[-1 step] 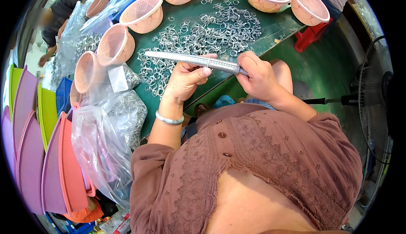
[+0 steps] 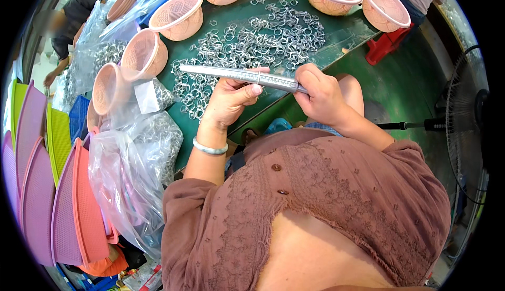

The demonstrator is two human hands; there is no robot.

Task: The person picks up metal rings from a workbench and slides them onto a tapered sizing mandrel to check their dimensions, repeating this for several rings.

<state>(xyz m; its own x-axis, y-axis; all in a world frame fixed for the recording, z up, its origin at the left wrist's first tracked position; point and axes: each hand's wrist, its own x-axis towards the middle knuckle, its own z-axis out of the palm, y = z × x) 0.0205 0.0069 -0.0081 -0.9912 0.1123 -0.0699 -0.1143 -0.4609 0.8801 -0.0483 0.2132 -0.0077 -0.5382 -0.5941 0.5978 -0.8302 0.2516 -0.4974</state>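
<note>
A person in a brown embroidered top holds a tapered silver rod (image 2: 210, 70) in both bare hands, above the near edge of a green tabletop (image 2: 227, 16). The left hand (image 2: 232, 100), a pale bangle (image 2: 210, 149) on its wrist, pinches the rod near its middle between thumb and fingers. A thin ring (image 2: 258, 78) encircles the rod just by the thumb — whether the fingertips press on it, I cannot tell. The right hand (image 2: 320, 92) is curled firmly around the thick end; the narrow tip points left.

Beyond the rod, a broad scatter of silver rings (image 2: 252, 43) covers the tabletop, with pink baskets (image 2: 178, 23) curving around it. At the left — beside the left forearm — sits a clear plastic bag (image 2: 123, 159) of small metal pieces, next to tall purple, green and coral baskets (image 2: 39, 191).
</note>
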